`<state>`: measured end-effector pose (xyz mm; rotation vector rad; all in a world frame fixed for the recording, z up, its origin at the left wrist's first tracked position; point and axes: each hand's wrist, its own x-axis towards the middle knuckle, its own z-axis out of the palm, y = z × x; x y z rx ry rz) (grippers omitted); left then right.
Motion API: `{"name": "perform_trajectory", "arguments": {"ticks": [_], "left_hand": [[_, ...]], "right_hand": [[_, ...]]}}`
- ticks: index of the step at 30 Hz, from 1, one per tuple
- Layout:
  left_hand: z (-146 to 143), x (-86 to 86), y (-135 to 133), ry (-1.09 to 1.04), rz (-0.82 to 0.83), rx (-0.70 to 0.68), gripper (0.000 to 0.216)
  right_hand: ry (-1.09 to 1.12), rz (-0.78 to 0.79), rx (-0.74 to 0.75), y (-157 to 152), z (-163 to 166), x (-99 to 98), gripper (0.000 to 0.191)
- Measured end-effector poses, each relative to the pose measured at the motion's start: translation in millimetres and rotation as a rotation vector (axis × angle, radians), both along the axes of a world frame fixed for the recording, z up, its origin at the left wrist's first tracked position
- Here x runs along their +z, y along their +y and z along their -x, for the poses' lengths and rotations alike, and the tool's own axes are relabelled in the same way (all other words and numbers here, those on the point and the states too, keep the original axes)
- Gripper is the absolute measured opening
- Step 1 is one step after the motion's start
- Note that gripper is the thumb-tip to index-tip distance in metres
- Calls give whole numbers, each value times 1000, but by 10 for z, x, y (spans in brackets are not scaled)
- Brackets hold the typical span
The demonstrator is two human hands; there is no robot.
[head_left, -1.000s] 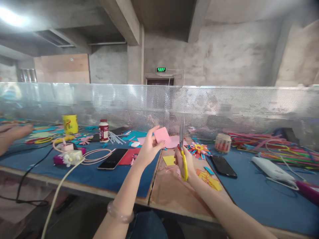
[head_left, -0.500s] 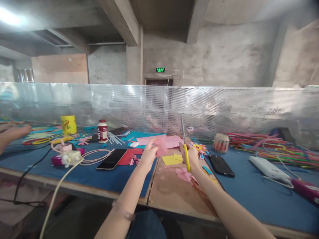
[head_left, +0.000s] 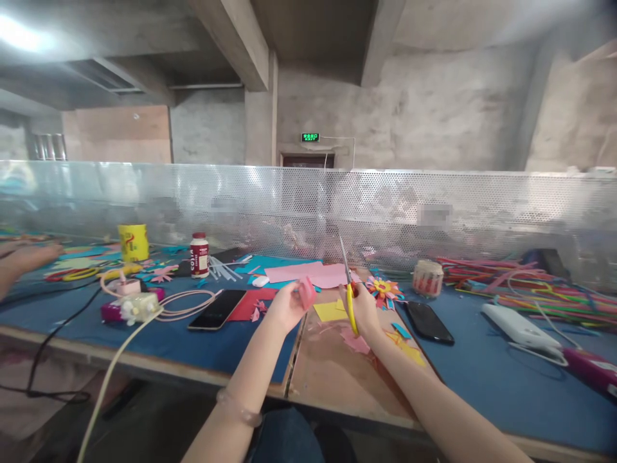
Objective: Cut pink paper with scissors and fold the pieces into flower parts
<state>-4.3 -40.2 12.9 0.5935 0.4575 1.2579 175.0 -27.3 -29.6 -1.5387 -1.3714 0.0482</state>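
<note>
My left hand (head_left: pixel 288 307) is closed on a small folded piece of pink paper (head_left: pixel 307 293), held just above the table. In my right hand (head_left: pixel 362 307) are yellow-handled scissors (head_left: pixel 351 302), blades pointing up and away, apart from the paper. Behind my hands lie long pink paper strips (head_left: pixel 294 272). Between the hands, yellow paper (head_left: pixel 329 311) rests on the brown board (head_left: pixel 332 386), with pink scraps (head_left: pixel 357 341) below it. A paper flower (head_left: pixel 384 289) in several colours sits just beyond my right hand.
A phone (head_left: pixel 429 321) and a jar (head_left: pixel 427 278) stand right, near a white power bank (head_left: pixel 523 326) and colourful pipe cleaners (head_left: pixel 530 283). Left are another phone (head_left: pixel 218 310), a bottle (head_left: pixel 199 255), a yellow can (head_left: pixel 134 242) and cables. Another person's hand (head_left: pixel 31 256) shows far left.
The pink paper in my left hand went from a flat, open sheet to a smaller folded shape. My right hand and the scissors shifted slightly left, and the blades tilted left.
</note>
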Motion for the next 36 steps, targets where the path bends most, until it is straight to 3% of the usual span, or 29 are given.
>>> {"name": "perform_trajectory", "arguments": {"ticks": [3,6,11,17,21,27,31,36], "left_hand": [[57,-10,15,-126,102,-150,10],[76,-22,29,-168,110,-106,10],[3,-36,40,-62,26,24,9],[-75,-66,-1,101,-247,-23,14],[-97,-88,-2,161,-342,-11,15],[-120,-144,9,319,-358,85,42],[-89,-185,20,432,-454,60,33],[-26,-192,47,565,-450,202,34]], "right_hand": [[-32,18,20,-32,70,-30,12],[-38,-42,72,-54,122,-63,20],[102,-111,233,-102,176,-45,23],[184,-171,478,-321,338,87,21],[225,-165,421,-361,445,96,17],[395,-217,472,-288,416,67,14],[387,-231,351,-275,329,111,12],[415,-219,334,-265,258,159,12]]}}
